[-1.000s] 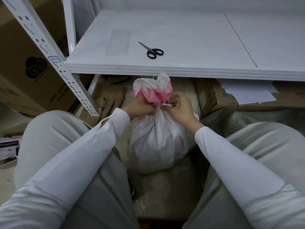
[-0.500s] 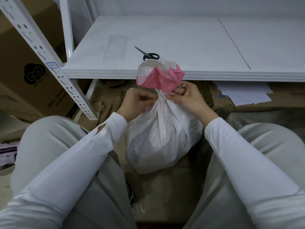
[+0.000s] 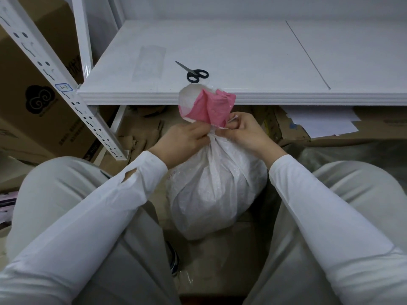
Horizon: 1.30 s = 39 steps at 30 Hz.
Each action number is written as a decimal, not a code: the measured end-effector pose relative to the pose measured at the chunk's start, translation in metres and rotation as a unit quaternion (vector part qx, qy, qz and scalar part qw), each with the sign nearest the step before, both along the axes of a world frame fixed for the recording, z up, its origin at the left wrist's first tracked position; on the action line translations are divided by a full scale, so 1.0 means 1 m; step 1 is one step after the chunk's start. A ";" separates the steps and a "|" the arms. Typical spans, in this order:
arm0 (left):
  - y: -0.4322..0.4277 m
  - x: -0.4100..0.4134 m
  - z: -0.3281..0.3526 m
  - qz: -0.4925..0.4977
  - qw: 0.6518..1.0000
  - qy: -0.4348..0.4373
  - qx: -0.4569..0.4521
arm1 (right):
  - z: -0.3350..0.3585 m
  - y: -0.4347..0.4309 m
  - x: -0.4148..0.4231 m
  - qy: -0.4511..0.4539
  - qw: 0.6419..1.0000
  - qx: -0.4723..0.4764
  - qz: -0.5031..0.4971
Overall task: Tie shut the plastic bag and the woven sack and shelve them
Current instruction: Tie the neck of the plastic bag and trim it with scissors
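A person is crouching in front of a white shelf [image 3: 220, 51], knees spread, and the white woven sack [image 3: 215, 190] is standing on the floor between the legs, near the shelf's front edge. Its neck is being pinched tight, and above the pinch the loose top, white with a pink band, is fanning out across the shelf edge. The left hand [image 3: 182, 143] is clenching the neck from the left, and the right hand [image 3: 246, 133] is gripping it from the right, fingers curled around what may be a thin white string, though it is too small to tell. A pair of black-handled scissors [image 3: 193, 72] is lying on the shelf just beyond the sack's top. Brown cardboard boxes [image 3: 37, 102] are sitting at the far left behind the perforated shelf post [image 3: 55, 80], and white paper sheets [image 3: 321, 122] are lying under the shelf at right.
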<state>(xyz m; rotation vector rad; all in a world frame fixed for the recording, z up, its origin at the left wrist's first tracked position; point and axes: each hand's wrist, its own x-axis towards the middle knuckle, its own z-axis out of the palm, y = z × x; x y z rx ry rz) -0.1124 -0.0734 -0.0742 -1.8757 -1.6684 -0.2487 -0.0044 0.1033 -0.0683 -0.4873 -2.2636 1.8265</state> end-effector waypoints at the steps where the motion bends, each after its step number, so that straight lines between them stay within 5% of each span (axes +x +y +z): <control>1: 0.001 0.004 0.000 0.004 0.999 0.046 -0.002 | -0.001 -0.001 0.000 -0.010 1.000 0.002 0.001; 4: 0.002 0.012 -0.008 -0.004 0.992 0.127 -0.028 | -0.006 -0.003 -0.001 -0.039 0.999 0.016 0.005; 10: 0.005 0.006 -0.020 -0.023 0.986 0.116 -0.113 | -0.020 -0.015 -0.003 -0.073 0.989 0.127 0.033; 21: 0.008 0.002 -0.036 0.105 0.964 -0.224 -0.096 | -0.053 -0.035 -0.004 -0.087 0.981 0.171 -0.030; 31: 0.005 0.001 -0.047 0.106 0.951 -0.277 -0.091 | -0.065 -0.027 -0.001 -0.089 0.995 0.052 0.007; 39: 0.009 0.010 -0.054 0.152 0.916 -0.367 -0.055 | -0.075 -0.025 0.000 -0.106 0.987 0.109 -0.056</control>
